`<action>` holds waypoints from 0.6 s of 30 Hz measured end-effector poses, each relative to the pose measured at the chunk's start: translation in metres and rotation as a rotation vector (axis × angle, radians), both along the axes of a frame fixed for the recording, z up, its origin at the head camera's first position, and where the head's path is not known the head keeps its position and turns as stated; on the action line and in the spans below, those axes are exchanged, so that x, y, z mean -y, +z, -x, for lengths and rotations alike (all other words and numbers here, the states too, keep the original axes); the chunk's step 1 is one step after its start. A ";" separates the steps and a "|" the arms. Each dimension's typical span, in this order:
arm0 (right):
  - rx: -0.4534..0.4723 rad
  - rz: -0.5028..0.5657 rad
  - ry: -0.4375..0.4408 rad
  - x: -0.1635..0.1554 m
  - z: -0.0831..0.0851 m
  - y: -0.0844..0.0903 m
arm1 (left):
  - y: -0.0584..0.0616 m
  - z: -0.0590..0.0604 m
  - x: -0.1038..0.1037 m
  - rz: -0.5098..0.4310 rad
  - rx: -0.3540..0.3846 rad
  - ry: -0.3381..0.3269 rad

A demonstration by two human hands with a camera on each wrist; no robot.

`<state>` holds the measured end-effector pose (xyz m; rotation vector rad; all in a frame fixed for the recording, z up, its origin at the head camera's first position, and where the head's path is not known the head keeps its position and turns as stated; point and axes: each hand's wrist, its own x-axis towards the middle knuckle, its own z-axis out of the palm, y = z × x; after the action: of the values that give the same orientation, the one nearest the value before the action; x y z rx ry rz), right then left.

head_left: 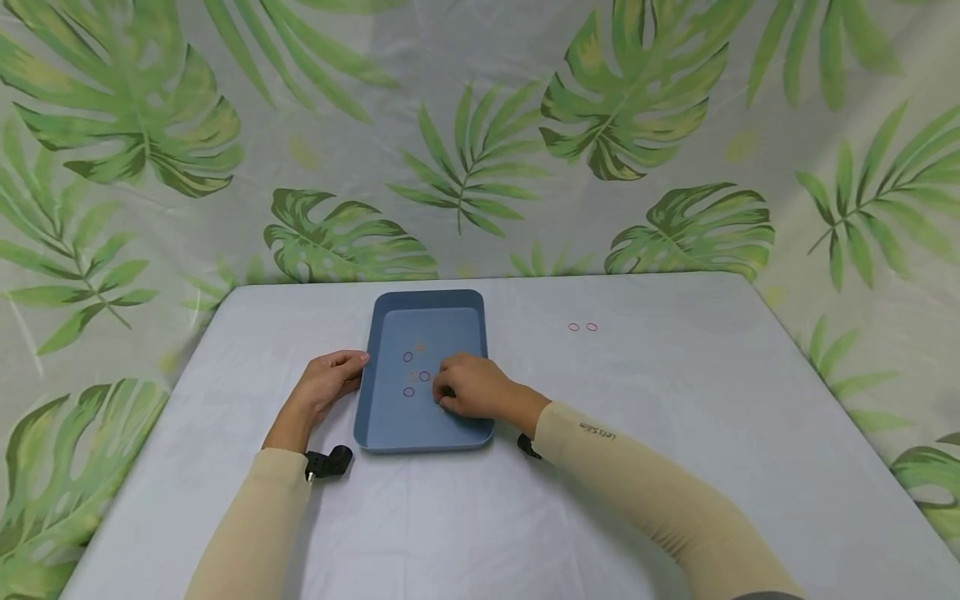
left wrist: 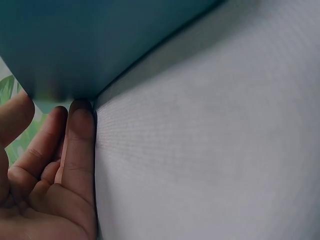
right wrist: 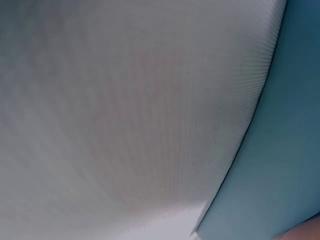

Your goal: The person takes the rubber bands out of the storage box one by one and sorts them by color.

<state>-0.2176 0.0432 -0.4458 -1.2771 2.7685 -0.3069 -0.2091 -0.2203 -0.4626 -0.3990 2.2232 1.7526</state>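
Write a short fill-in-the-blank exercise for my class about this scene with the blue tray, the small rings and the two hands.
1. The tray on the table is coloured ____.
2. The right hand rests ____ the tray, among small red rings.
3. The left hand touches the tray's ____ edge.
4. On the table right of the tray lie ____ loose rings.

Missing words: blue; inside; left; two

Pale grey table (head_left: 675, 433), leaf-print fabric backdrop (head_left: 480, 142), soft even light
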 end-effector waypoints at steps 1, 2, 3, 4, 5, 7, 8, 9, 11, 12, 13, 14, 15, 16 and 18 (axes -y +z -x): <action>-0.007 -0.004 0.003 0.000 0.000 0.000 | 0.000 0.000 0.000 -0.001 0.000 0.002; -0.011 -0.006 0.006 0.000 0.000 -0.001 | 0.000 0.000 0.000 0.000 0.000 0.003; -0.015 -0.008 0.009 0.001 0.000 -0.001 | 0.000 0.000 0.000 0.002 -0.001 0.005; -0.017 -0.010 0.010 0.001 0.001 -0.001 | 0.000 0.000 0.000 0.005 -0.003 0.007; -0.018 -0.012 0.010 0.001 0.001 -0.002 | 0.000 0.000 0.000 0.006 -0.005 0.009; -0.010 -0.012 0.007 0.001 0.002 -0.002 | -0.001 0.000 0.001 0.008 -0.009 0.010; -0.005 -0.013 0.004 0.001 0.002 -0.002 | -0.001 0.000 0.001 0.011 -0.012 0.009; 0.000 -0.014 0.001 0.001 0.002 -0.002 | -0.001 0.000 0.001 0.013 -0.014 0.008; 0.004 -0.016 0.000 0.001 0.002 -0.001 | -0.001 0.000 0.001 0.013 -0.016 0.009; 0.001 -0.018 0.003 0.000 0.002 -0.001 | -0.001 0.000 0.001 0.014 -0.017 0.009; -0.005 -0.022 0.009 0.000 0.001 -0.001 | -0.001 0.000 0.000 0.014 -0.017 0.009; -0.009 -0.028 0.015 0.000 0.001 0.000 | -0.001 0.000 0.000 0.014 -0.016 0.009; -0.020 -0.031 0.024 0.000 0.001 0.000 | -0.001 0.000 0.000 0.015 -0.015 0.010; -0.034 -0.036 0.037 0.000 0.000 0.000 | -0.001 0.000 0.000 0.015 -0.014 0.012; -0.062 -0.044 0.063 0.000 0.000 -0.001 | -0.001 0.000 0.000 0.018 -0.012 0.013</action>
<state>-0.2180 0.0437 -0.4469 -1.3833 2.7617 -0.2042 -0.2088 -0.2201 -0.4639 -0.4087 2.2517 1.7469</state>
